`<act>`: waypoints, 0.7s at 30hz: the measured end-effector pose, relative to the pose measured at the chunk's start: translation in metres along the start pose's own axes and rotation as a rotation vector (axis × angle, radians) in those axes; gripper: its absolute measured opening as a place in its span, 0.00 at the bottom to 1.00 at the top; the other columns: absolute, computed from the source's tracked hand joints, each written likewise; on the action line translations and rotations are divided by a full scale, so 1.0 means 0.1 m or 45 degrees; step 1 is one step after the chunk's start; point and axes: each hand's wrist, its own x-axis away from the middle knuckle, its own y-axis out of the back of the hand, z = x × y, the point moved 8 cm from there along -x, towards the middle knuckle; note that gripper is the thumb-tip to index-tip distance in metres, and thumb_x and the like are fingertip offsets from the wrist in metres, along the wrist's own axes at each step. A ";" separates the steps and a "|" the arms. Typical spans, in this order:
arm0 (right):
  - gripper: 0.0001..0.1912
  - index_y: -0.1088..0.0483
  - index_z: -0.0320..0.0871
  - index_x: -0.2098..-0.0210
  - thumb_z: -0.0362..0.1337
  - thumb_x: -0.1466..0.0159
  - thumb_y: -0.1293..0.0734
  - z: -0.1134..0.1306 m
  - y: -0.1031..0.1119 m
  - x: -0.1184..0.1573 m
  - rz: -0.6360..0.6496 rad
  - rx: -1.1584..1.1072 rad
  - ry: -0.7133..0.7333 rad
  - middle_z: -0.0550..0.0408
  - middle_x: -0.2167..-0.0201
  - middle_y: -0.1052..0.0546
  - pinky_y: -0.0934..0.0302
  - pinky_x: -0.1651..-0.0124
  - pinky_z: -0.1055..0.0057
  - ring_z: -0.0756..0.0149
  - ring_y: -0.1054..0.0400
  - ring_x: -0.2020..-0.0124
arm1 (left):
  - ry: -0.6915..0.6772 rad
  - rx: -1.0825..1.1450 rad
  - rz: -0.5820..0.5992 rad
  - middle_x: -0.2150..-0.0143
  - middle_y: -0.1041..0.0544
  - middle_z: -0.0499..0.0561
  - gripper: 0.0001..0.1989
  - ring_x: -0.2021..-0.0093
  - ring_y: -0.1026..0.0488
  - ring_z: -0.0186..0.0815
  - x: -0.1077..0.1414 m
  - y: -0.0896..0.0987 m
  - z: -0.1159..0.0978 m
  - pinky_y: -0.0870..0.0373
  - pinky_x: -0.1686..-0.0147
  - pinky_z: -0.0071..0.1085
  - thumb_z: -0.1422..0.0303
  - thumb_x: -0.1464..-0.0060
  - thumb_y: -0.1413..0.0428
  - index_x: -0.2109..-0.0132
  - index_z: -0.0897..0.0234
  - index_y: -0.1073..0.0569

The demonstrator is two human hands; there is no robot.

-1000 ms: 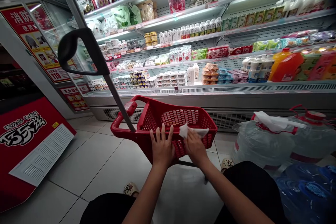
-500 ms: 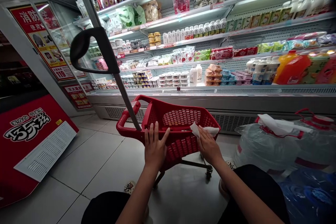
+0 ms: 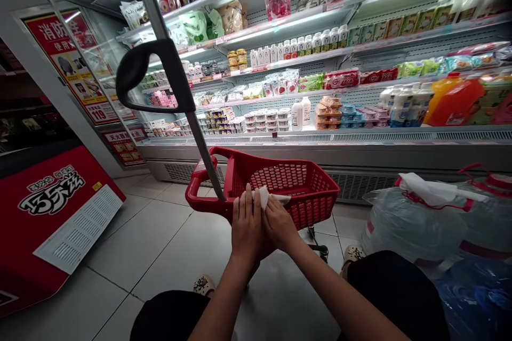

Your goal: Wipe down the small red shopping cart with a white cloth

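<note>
A red basket cart stands on the tiled floor before my knees. Against its near side, by the rim, my left hand lies flat with its fingers stretched out and nothing held. My right hand presses a white cloth onto the same rim, its fingertips right beside my left hand. Part of the cloth trails to the right over the edge. The cart's grey pole with a black loop handle slants up at the left.
Behind the cart runs a refrigerated shelf of dairy and drinks. Large water bottles stand at the right, one with a white cloth on top. A red freezer is at the left.
My right hand has slid left along the rim with the white cloth, from the cart's right end to beside my left hand. The view has shifted slightly.
</note>
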 end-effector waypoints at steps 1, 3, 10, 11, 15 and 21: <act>0.29 0.45 0.35 0.26 0.34 0.25 0.48 -0.09 0.04 0.04 -0.001 0.015 -0.015 0.40 0.31 0.34 0.47 0.26 0.48 0.53 0.44 0.27 | -0.014 0.014 0.006 0.22 0.52 0.66 0.40 0.25 0.44 0.51 0.00 0.00 0.00 0.48 0.27 0.50 0.74 0.35 0.50 0.22 0.71 0.59; 0.29 0.43 0.36 0.27 0.36 0.24 0.49 -0.33 0.14 0.16 -0.021 0.060 -0.062 0.40 0.31 0.33 0.46 0.27 0.48 0.53 0.43 0.28 | -0.028 0.047 0.026 0.22 0.53 0.64 0.45 0.24 0.45 0.50 0.01 0.00 0.01 0.49 0.26 0.49 0.75 0.39 0.49 0.22 0.71 0.62; 0.28 0.40 0.36 0.28 0.38 0.24 0.49 -0.74 0.31 0.27 -0.080 0.123 -0.220 0.39 0.33 0.30 0.45 0.28 0.46 0.51 0.39 0.30 | 0.000 0.107 0.018 0.21 0.55 0.63 0.50 0.25 0.45 0.50 -0.02 0.01 -0.06 0.49 0.27 0.50 0.77 0.45 0.48 0.22 0.67 0.65; 0.28 0.40 0.37 0.28 0.38 0.24 0.49 -0.65 0.29 0.22 -0.072 0.097 -0.206 0.40 0.34 0.29 0.45 0.28 0.46 0.51 0.39 0.30 | 0.008 0.112 0.012 0.21 0.55 0.63 0.50 0.25 0.44 0.51 -0.03 0.01 -0.07 0.48 0.27 0.51 0.77 0.44 0.48 0.22 0.66 0.66; 0.29 0.43 0.39 0.26 0.36 0.24 0.49 -0.09 0.14 -0.02 0.006 -0.093 -0.013 0.44 0.30 0.34 0.47 0.26 0.49 0.55 0.44 0.27 | 0.032 0.102 -0.026 0.21 0.58 0.67 0.45 0.25 0.44 0.49 -0.05 0.05 -0.06 0.44 0.28 0.48 0.77 0.36 0.51 0.22 0.65 0.69; 0.29 0.48 0.43 0.24 0.37 0.23 0.48 0.10 0.12 -0.09 0.054 -0.141 0.078 0.47 0.29 0.36 0.46 0.26 0.50 0.56 0.45 0.27 | 0.018 0.107 -0.066 0.21 0.61 0.67 0.42 0.23 0.49 0.47 -0.05 0.08 0.02 0.41 0.29 0.45 0.78 0.33 0.54 0.22 0.66 0.68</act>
